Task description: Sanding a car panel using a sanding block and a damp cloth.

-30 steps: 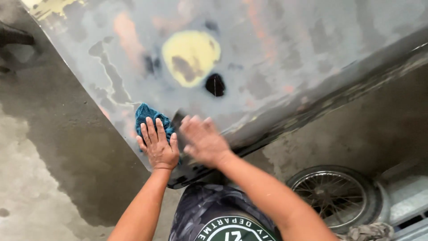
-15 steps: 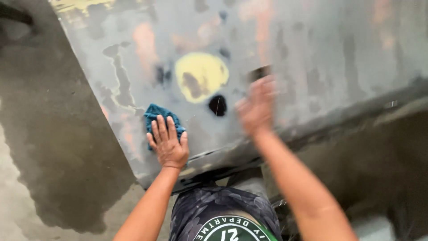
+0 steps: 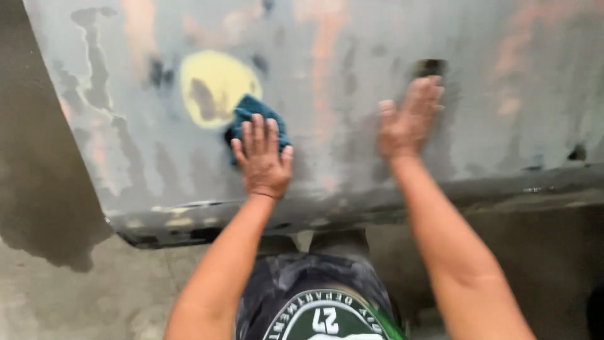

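The left hand (image 3: 263, 160) lies flat, fingers spread, and presses a blue cloth (image 3: 251, 113) on the grey metal panel (image 3: 352, 94); the cloth shows at about 12 o'clock from the knuckles, touching the yellow filler patch (image 3: 217, 88) at 10 o'clock. The right hand (image 3: 409, 119) is open and flat on the panel, holding nothing, with a small dark block (image 3: 430, 66) just at its fingertips. The cloth looks soft, light and limp, so it is probably best held under the palm; the panel seems stiff and heavy.

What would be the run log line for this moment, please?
left hand: pressing blue cloth flat | right hand: flat on grey sanded panel | yellow filler patch: beside cloth
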